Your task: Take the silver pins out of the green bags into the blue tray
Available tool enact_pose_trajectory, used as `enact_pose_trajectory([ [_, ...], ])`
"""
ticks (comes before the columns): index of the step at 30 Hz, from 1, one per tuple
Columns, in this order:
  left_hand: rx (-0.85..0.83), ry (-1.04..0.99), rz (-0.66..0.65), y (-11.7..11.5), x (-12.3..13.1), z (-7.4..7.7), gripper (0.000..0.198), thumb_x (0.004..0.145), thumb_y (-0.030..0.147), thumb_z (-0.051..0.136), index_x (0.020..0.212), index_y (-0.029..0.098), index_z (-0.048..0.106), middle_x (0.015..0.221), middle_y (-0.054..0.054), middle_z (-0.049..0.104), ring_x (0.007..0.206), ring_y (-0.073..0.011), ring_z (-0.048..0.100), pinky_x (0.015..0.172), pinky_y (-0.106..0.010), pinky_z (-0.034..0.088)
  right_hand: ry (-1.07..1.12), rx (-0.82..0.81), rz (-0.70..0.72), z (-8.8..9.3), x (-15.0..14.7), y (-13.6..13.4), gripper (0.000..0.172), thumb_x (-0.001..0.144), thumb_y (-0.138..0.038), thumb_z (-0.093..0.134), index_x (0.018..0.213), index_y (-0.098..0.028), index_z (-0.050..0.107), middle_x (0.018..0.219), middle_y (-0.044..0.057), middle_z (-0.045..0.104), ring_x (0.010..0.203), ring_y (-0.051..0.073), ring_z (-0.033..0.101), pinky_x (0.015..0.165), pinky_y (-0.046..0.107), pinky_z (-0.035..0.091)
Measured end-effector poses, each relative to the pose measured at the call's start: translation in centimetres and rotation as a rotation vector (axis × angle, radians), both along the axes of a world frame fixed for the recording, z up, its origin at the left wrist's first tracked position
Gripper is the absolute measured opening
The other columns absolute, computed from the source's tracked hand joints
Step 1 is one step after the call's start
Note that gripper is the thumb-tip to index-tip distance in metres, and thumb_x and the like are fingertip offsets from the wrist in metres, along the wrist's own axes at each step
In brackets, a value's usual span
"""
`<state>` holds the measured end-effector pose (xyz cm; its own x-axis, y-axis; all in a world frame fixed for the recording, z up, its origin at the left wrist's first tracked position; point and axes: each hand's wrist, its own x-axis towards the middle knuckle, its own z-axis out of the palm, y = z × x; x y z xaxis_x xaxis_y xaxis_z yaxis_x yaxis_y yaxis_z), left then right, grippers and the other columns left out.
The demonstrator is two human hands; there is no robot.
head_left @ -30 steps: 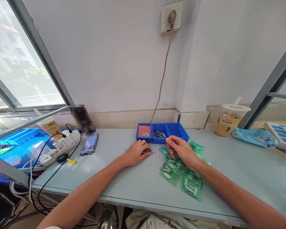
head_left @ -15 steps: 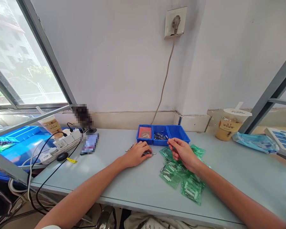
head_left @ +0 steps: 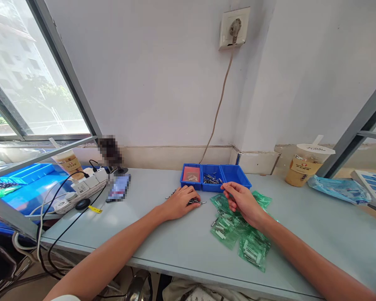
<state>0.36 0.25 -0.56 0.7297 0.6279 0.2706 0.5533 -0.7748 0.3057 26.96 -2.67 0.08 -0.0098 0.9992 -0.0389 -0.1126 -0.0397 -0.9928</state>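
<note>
One hand, the left hand (head_left: 181, 203), partly covers small metal parts (head_left: 202, 203), apparently to corral them; its grip cannot be determined. The right hand (head_left: 243, 203) has thumb and fingertip together, any held part indiscernible. Green bags (head_left: 227, 239) lie below it, the blue tray (head_left: 237, 176) beyond, seemingly for short reach.

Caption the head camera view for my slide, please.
Left hand over small metal parts, right hand over green bags, blue bins behind.

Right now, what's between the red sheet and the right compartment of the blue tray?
In the head view, the middle compartment lies between the red sheet and the right compartment, holding loose metal pins.
</note>
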Motion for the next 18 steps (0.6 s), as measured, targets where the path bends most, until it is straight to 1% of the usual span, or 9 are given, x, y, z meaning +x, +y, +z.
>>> enact_pose_trajectory([
  [8,0.003,0.004,0.002,-0.04,0.02,0.08,0.028,0.108,0.046,0.050,0.112,0.024,0.067,0.109,-0.005,0.061,0.101,-0.0224,0.055,0.089,-0.036,0.041,0.014,-0.009,0.012,-0.03,0.17,0.04,0.037,0.084,-0.054,0.078,0.089,-0.021,0.063,0.073,-0.005,0.053,0.044,0.004,0.039,0.040,0.021,0.032],
  [12,0.002,0.003,0.001,-0.07,0.01,0.14,0.028,0.108,0.046,0.050,0.113,0.024,0.067,0.109,-0.005,0.061,0.102,-0.0222,0.055,0.090,-0.036,0.040,-0.002,-0.001,0.016,0.06,0.16,-0.06,0.039,0.083,-0.056,0.079,0.087,-0.021,0.063,0.073,-0.005,0.052,0.044,0.004,0.038,0.040,0.021,0.034],
  [18,0.004,0.005,0.000,0.04,-0.02,-0.03,0.027,0.108,0.046,0.051,0.112,0.025,0.067,0.109,-0.005,0.061,0.101,-0.0223,0.055,0.089,-0.036,0.040,-0.014,0.012,0.019,0.30,0.10,-0.22,0.041,0.081,-0.057,0.080,0.088,-0.021,0.062,0.073,-0.006,0.052,0.044,0.004,0.038,0.040,0.021,0.033],
])
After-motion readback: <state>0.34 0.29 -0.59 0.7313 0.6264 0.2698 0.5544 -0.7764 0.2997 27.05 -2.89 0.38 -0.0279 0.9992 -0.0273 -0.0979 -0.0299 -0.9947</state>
